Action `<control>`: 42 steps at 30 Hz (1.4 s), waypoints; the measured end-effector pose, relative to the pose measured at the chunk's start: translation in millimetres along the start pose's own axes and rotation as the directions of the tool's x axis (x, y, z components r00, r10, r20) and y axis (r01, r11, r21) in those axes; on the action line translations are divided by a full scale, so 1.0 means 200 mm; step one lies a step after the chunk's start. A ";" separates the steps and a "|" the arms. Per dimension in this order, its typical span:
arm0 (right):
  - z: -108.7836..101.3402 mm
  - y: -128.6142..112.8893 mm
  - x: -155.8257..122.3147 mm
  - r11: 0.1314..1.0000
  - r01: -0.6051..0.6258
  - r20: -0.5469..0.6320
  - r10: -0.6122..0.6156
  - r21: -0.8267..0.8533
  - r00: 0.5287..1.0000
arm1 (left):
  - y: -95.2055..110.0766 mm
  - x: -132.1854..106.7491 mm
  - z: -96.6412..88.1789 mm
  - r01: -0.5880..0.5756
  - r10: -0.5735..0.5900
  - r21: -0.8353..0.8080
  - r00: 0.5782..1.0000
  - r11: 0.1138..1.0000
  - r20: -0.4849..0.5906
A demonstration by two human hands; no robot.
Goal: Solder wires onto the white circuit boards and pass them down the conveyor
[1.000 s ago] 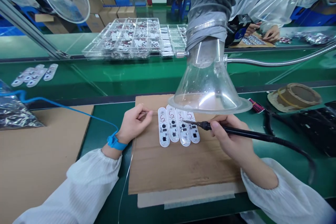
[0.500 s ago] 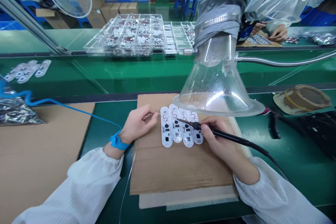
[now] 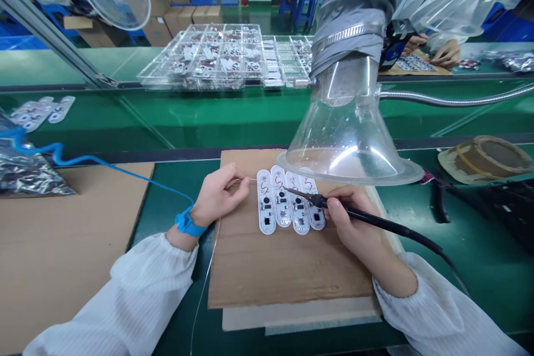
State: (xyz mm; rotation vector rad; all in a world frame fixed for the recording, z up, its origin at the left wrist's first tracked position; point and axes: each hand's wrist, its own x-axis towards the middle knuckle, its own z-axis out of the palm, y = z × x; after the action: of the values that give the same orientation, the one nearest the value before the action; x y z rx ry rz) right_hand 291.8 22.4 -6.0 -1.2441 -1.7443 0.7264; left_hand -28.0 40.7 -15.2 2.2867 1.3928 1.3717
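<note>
Several white rounded circuit boards [image 3: 266,217] lie side by side on a cardboard sheet [image 3: 287,272], with red marks near their upper ends. My right hand [image 3: 354,214] grips a soldering iron [image 3: 371,219], its tip over the second board from the left. Between the thumb and fingers of my left hand [image 3: 223,192] is a thin solder wire [image 3: 207,272]; its front end reaches over the leftmost boards and its tail hangs down left of the cardboard. A blue wrist strap [image 3: 189,225] circles my left wrist. Whether the iron touches solder or board, I cannot tell.
A clear fume hood [image 3: 346,133] hangs low above the boards. Beyond is a green belt [image 3: 200,117] with more boards [image 3: 62,109]. Divided clear trays [image 3: 212,58] stand behind it. A co-worker's hands [image 3: 446,54] work at back right. A blue cord [image 3: 108,166] crosses at left.
The iron's tip has shifted slightly, and the solder wire now extends further over the boards. The boards on the green belt have moved left. The whole view has shifted a little.
</note>
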 end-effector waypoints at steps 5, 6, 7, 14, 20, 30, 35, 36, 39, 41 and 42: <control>0.02 -0.02 0.01 1.000 0.024 0.060 -0.023 -0.015 0.998 | 0.00 0.00 0.00 -0.004 0.003 0.005 1.000 1.000 0.030; 0.02 -0.02 0.02 0.999 0.028 0.066 -0.027 -0.016 0.997 | 0.00 0.00 0.00 -0.003 0.003 0.011 0.999 1.000 0.034; 0.02 -0.02 0.02 0.999 0.032 0.074 -0.030 -0.019 0.997 | 0.00 0.00 0.00 -0.003 0.002 0.017 0.999 1.000 0.036; 0.02 -0.03 0.02 0.997 0.050 0.138 -0.042 -0.059 0.990 | 0.00 0.00 0.01 -0.031 0.027 0.059 0.996 0.998 0.080; 0.01 -0.07 0.03 0.988 0.087 0.157 -0.067 -0.127 0.985 | 0.00 -0.01 0.01 -0.048 0.042 0.055 0.993 0.997 0.107; 0.00 -0.05 -0.02 0.987 0.123 0.062 -0.117 -0.103 0.991 | -0.10 0.03 -0.06 0.003 -0.005 -0.061 1.000 0.998 -0.029; 0.07 -0.07 -0.05 0.993 0.093 0.068 -0.088 -0.068 0.994 | -0.07 0.02 -0.04 -0.082 0.083 -0.061 0.996 0.995 0.021; 0.08 -0.07 -0.05 0.993 0.099 0.079 -0.093 -0.071 0.993 | -0.07 0.02 -0.04 -0.087 0.088 -0.061 0.996 0.994 0.021; 0.10 -0.08 -0.04 0.990 0.114 0.081 -0.108 -0.081 0.991 | -0.06 0.02 -0.04 -0.092 0.094 -0.060 0.995 0.994 0.034; 0.10 -0.08 -0.03 0.989 0.125 0.082 -0.119 -0.081 0.990 | -0.06 0.02 -0.03 -0.102 0.104 -0.053 0.994 0.993 0.039; 0.10 -0.08 -0.03 0.987 0.135 0.086 -0.128 -0.081 0.988 | -0.06 0.02 -0.03 -0.108 0.110 -0.050 0.993 0.993 0.039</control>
State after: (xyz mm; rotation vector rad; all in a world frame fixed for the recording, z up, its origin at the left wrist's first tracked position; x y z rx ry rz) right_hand 267.4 11.5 -3.8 -1.1576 -1.9221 0.6367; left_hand -40.3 48.4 -15.3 2.3783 1.2263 1.3636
